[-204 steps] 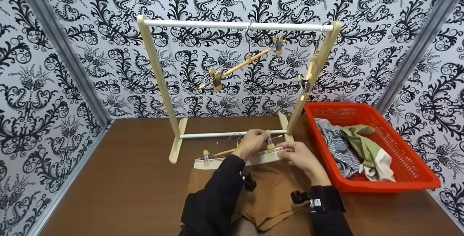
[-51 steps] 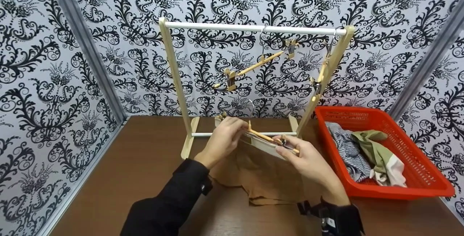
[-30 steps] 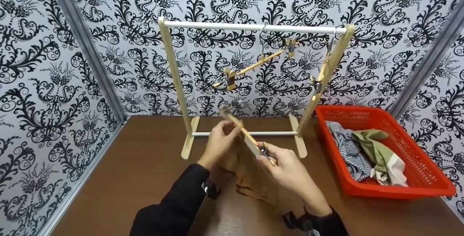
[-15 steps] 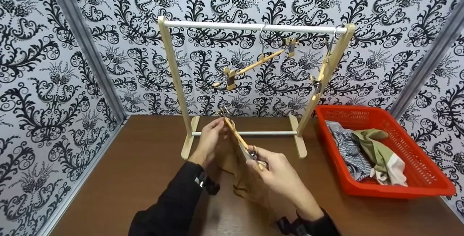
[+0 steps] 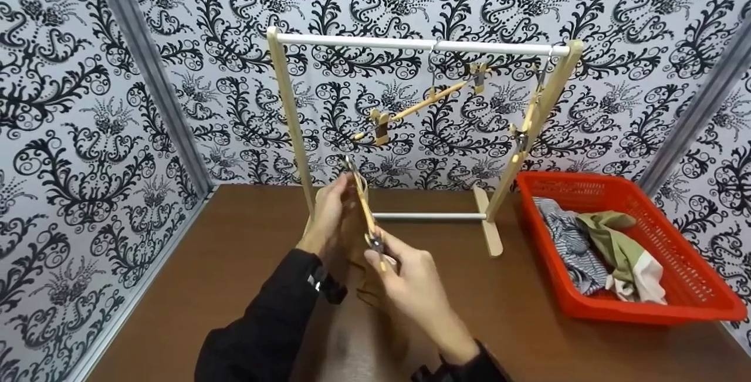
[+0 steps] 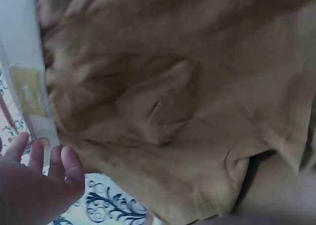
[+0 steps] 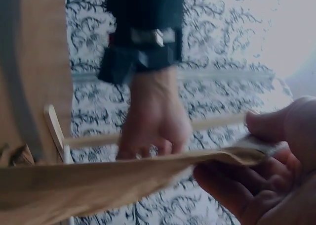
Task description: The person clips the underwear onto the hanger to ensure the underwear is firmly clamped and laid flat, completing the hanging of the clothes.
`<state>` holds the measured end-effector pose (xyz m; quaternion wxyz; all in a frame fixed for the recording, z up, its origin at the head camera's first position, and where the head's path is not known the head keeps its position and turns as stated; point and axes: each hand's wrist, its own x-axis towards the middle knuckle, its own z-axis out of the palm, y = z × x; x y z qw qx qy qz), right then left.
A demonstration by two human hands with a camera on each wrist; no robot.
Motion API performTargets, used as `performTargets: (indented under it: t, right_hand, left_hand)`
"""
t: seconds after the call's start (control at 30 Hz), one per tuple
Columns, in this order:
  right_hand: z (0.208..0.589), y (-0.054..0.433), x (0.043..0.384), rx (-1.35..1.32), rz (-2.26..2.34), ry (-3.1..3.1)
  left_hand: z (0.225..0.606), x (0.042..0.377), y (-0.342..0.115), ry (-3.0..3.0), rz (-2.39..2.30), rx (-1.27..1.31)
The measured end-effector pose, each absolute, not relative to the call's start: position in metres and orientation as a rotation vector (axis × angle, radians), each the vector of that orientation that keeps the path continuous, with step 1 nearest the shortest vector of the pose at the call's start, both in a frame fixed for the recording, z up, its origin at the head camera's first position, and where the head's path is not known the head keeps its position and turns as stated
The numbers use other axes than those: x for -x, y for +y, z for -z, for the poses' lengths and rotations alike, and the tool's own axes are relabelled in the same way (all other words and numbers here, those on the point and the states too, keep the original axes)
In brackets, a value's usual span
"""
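Note:
A wooden clip hanger (image 5: 364,206) is held above the table, pointing away from me, with brown shorts (image 6: 148,96) hanging below. In the left wrist view the shorts have a pale waistband (image 6: 22,42) with a yellowish label. My right hand (image 5: 416,273) grips the hanger's near end around its metal clip (image 5: 375,243); in the right wrist view, thumb and fingers pinch the waistband's corner there. At the far end, my left hand (image 5: 330,209) holds the waistband's edge with bent fingers (image 6: 37,156); its thumb is hidden in the left wrist view.
Behind the hands stands a wooden rack with a white rail (image 5: 352,40). Two bare clip hangers hang there, one mid-rail (image 5: 431,99) and another (image 5: 531,115) by the right post. A red basket (image 5: 680,308) at right holds striped cloth (image 5: 572,250) and green-and-white cloth (image 5: 616,244).
Earlier the shorts lay on the table, clipped to the hanger. Since then they have been lifted, and the hanger has swung from crosswise to pointing away, shifting left with both hands.

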<state>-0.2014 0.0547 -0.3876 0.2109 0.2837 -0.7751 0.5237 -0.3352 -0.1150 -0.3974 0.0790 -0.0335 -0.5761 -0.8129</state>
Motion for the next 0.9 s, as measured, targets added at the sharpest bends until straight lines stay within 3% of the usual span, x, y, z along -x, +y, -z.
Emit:
performTargets:
  t: [0.33, 0.9]
  right_hand:
    - [0.372, 0.004, 0.209, -0.743, -1.516, -1.848]
    - [0.313, -0.020, 0.221, -0.906, -1.662, -1.785]
  left_hand:
    - [0.347, 0.337, -0.121, -1.575, 2.510, 0.280]
    - [0.285, 0.347, -0.157, -1.665, 2.425, 0.494]
